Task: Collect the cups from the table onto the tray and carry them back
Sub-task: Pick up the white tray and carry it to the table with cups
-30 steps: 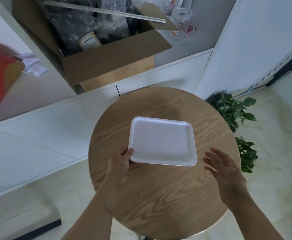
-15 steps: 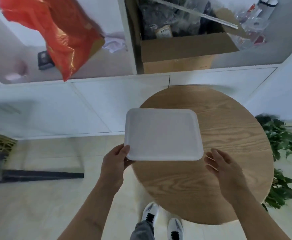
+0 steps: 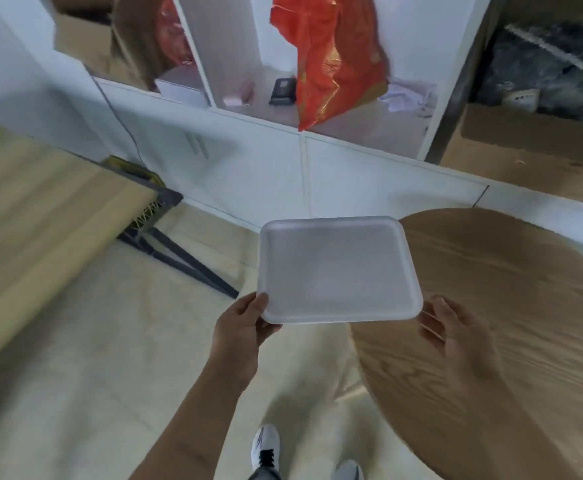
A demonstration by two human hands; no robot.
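1. white rectangular foam tray (image 3: 338, 270) held up in the air, level, nothing on it. its right part overlaps the left edge of the round wooden table (image 3: 508, 323); the rest hangs over the pale tiled floor (image 3: 92, 358).
2. left hand (image 3: 239, 336) clamped on the tray's near left corner, thumb on top of the rim, fingers tucked underneath.
3. right hand (image 3: 456, 336) sits at the tray's near right corner, fingers spread and loosely curled. fingertips are right by the rim; cannot tell whether they touch it. no closed grip there.
4. no cups visible anywhere on the round table's top, as far as it shows.
5. to the left, a long light-wood table (image 3: 40, 220) on a dark metal frame, blurred.
6. behind, a white cabinet (image 3: 248, 161) with open shelves above; a red-orange plastic bag (image 3: 331, 57) hangs over the shelf edge, a small dark device (image 3: 283, 91) beside it.
7. brown cardboard box (image 3: 532, 147) on the shelf at far right.
8. white sneakers (image 3: 265, 448) on the floor below the arms.
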